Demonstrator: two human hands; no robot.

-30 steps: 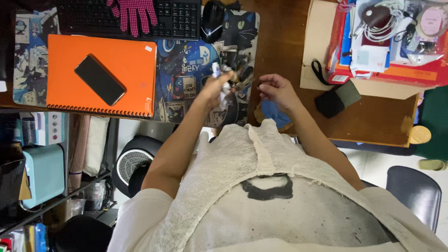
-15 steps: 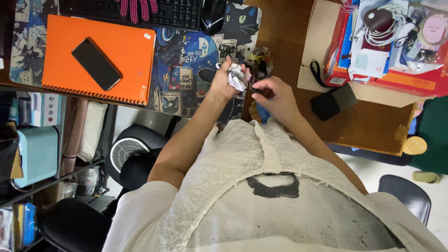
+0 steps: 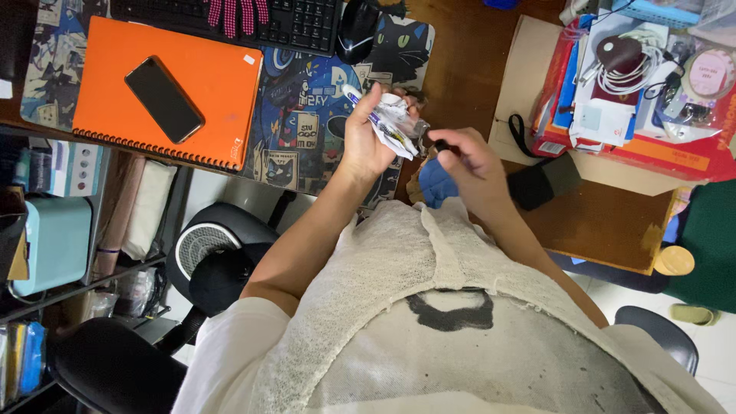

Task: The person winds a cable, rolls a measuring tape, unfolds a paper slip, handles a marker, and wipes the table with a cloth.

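Seen from above, a seated person works over the edge of a cluttered wooden counter (image 3: 468, 54). The left hand (image 3: 368, 134) is closed around a crumpled white tissue (image 3: 399, 115) and a white marker pen (image 3: 364, 107), whose tip pokes out past the thumb. Just beside it, the right hand (image 3: 468, 165) pinches a small dark cap (image 3: 441, 144) between its fingertips, the other fingers curled. Both hands hover above the near edge of an illustrated cat-print desk mat (image 3: 307, 92); a blue cloth (image 3: 435, 182) lies directly below them. To the left an orange spiral notebook (image 3: 215, 84) carries a black smartphone (image 3: 163, 89). A black keyboard (image 3: 307, 23), pink dotted gloves (image 3: 238, 14) and a black mouse (image 3: 359, 31) line the far edge. A black pouch (image 3: 544, 180) sits near the right wrist, beside stacked boxes and coiled white cables (image 3: 636, 57)
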